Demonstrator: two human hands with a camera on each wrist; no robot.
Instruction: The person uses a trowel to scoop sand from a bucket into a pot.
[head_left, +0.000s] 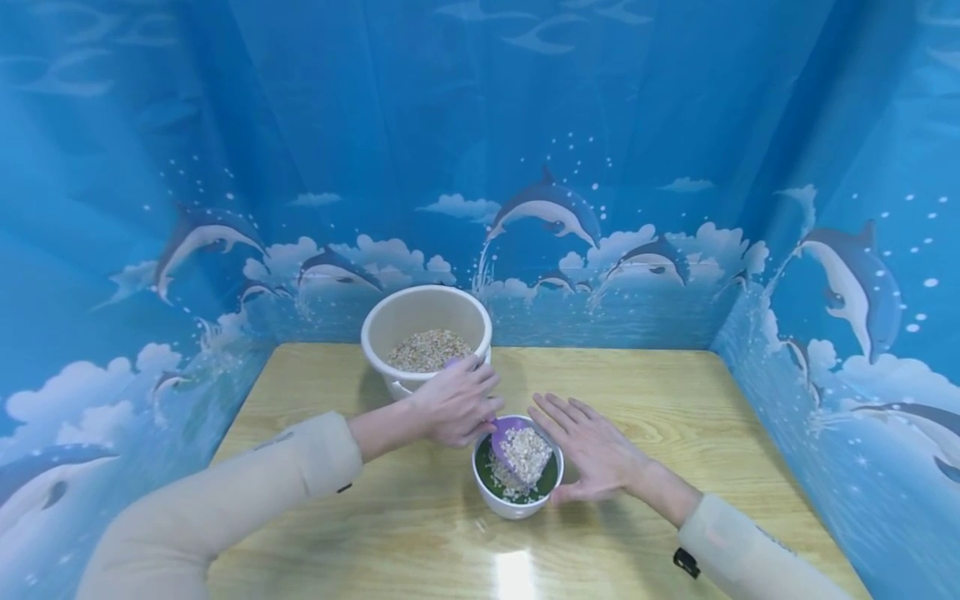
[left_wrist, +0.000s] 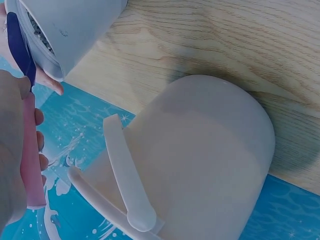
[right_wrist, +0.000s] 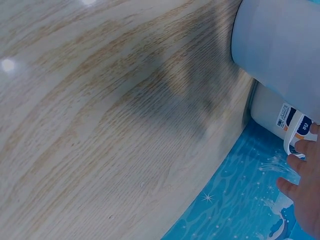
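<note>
My left hand (head_left: 457, 404) grips the pink handle (left_wrist: 32, 155) of a purple scoop (head_left: 507, 430). A heap of pale, grain-like bits (head_left: 527, 454) lies in the scoop, which is low over the mouth of a white cup (head_left: 514, 510). The cup looks dark green inside, with more bits scattered there. On its right side, my right hand (head_left: 596, 450) is spread with straight fingers, the thumb right at the cup's wall. Behind the left hand stands a white bucket (head_left: 372, 350), partly filled with mixed beige and brown bits (head_left: 429, 350).
A wood-grain table (head_left: 645, 392) bears the cup and bucket. Blue curtains (head_left: 637, 108) printed with dolphins enclose its back and both sides. The bucket's white handle (left_wrist: 122, 170) hangs against its wall, and a label (right_wrist: 290, 117) shows on the bucket.
</note>
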